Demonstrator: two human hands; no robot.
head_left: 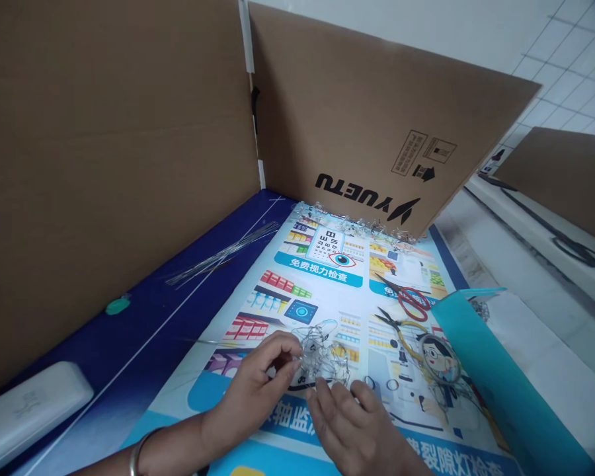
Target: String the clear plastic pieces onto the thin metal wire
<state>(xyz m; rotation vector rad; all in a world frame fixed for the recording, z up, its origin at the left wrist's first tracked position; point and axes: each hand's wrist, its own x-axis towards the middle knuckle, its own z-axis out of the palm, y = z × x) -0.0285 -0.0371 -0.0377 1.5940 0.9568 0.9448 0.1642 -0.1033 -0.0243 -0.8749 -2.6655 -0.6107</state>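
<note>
A tangle of thin silvery wire [324, 350] lies on the printed poster sheet in front of me, between my two hands. At its left edge, my left hand [258, 380] has thumb and forefinger pinched together on the wire. My right hand [352, 423] is at the lower right of the tangle, with its fingers closed on the wire's near edge. Which strand each hand holds is too fine to make out. Red-handled scissors [412, 304] and a yellow-handled cutting tool [399, 327] lie to the right, near a coil of wire [446, 373].
Cardboard panels [377, 112] stand at the left and back. Small bent wire pieces [361, 228] line the back panel's foot. Straight wires [228, 251] lie on the blue surface, with a green lump [118, 305] and white case [39, 410] nearer. A teal panel [515, 383] borders the right.
</note>
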